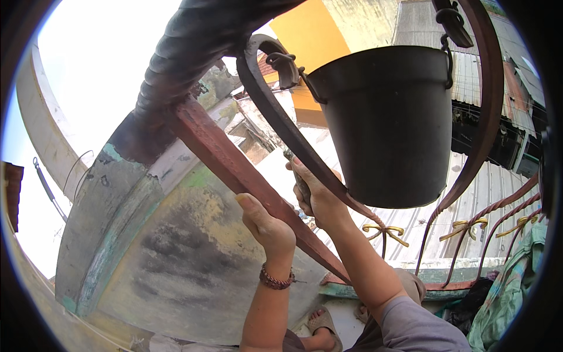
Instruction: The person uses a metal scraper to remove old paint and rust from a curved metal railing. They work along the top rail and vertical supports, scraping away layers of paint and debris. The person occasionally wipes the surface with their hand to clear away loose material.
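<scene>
My left hand (268,230), with a braided bracelet at the wrist, is against the lower side of a slanting reddish-brown metal bar (220,149). Its thumb points up; the other fingers are hidden, so I cannot tell whether they grip the bar. Just beyond the bar, my right hand (321,196) is closed round a narrow grey-green object (303,190). Most of that object is covered by the fingers, and its kind does not show. A curved dark iron scroll (280,126) passes right next to the right hand.
A black bucket-shaped pot (390,126) hangs by hooks between curved iron pieces, right of my hands. Above is a thick, dark wrapped pipe (187,53). A stained wall (193,246) stands at left. Twisted railing bars with gold bands (384,230) and green cloth (510,293) are at right.
</scene>
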A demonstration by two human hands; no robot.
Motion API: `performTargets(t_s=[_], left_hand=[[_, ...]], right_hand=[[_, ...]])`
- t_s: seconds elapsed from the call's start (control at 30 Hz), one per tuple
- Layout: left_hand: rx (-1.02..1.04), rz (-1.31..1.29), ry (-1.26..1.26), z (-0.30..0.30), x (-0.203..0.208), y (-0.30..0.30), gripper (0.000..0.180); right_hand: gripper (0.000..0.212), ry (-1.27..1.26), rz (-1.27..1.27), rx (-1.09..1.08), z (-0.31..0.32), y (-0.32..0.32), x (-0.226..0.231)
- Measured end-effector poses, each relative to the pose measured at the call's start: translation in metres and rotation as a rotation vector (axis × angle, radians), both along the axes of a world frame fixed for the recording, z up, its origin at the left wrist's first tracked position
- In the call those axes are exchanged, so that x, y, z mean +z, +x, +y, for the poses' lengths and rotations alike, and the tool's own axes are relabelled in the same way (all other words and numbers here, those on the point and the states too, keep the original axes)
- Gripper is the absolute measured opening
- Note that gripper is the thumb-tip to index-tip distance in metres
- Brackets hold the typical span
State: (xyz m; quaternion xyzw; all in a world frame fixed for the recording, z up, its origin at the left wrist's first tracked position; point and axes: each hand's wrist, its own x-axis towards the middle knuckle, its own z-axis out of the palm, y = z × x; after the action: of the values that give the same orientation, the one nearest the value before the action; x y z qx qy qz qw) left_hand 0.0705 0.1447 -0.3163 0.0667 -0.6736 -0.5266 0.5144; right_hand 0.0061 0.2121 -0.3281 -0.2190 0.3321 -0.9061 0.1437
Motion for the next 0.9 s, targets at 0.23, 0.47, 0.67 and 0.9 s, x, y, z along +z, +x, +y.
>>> performTargets(t_s=[0.23, 0.47, 0.67, 0.9], left_hand=[[0.014, 0.002, 0.024, 0.004, 0.002, 0.001, 0.07], [0.016, 0.01, 0.03, 0.005, 0.002, -0.001, 0.071], [0.017, 0.035, 0.046, -0.001, -0.001, -0.001, 0.072], [-0.002, 0.036, -0.009, 0.0, -0.002, 0.0, 0.071]], right_hand=[[0.042, 0.005, 0.029, -0.028, 0.001, 0.003, 0.007], [0.042, 0.005, -0.012, 0.038, 0.006, 0.006, 0.008], [0.046, 0.052, 0.007, 0.019, 0.004, 0.01, 0.006], [0.044, 0.09, 0.0, -0.013, 0.009, 0.017, 0.011]])
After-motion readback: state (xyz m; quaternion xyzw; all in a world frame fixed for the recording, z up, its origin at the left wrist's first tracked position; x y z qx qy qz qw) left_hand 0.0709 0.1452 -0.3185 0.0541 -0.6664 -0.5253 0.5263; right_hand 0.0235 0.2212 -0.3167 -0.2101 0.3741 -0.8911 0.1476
